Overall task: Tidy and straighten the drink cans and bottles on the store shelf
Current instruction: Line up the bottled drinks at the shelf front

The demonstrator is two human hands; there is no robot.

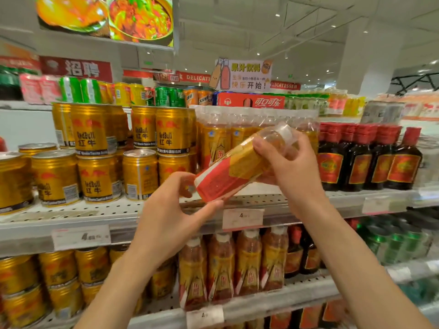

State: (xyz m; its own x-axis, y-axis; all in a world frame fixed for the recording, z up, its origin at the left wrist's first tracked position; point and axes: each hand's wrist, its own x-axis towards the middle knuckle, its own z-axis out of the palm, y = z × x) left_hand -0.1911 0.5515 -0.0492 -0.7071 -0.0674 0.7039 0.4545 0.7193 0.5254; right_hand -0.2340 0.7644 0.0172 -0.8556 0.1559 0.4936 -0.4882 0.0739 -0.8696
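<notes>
A clear bottle with a gold and red label point(235, 169) is tilted in front of the middle shelf point(273, 200), cap end up to the right. My left hand point(171, 214) holds its bottom end between thumb and fingers. My right hand point(292, 167) grips its neck and upper part. Behind it stands a row of the same gold-labelled bottles point(213, 141). Gold Red Bull cans point(95, 176) are stacked two high on the left of that shelf.
Dark bottles with red caps point(370, 157) stand on the right of the middle shelf. The shelf below holds more gold cans point(57, 281) and gold-labelled bottles point(228, 267). Price tags point(242, 218) hang on the shelf edges. Colourful cans point(99, 92) line the top shelf.
</notes>
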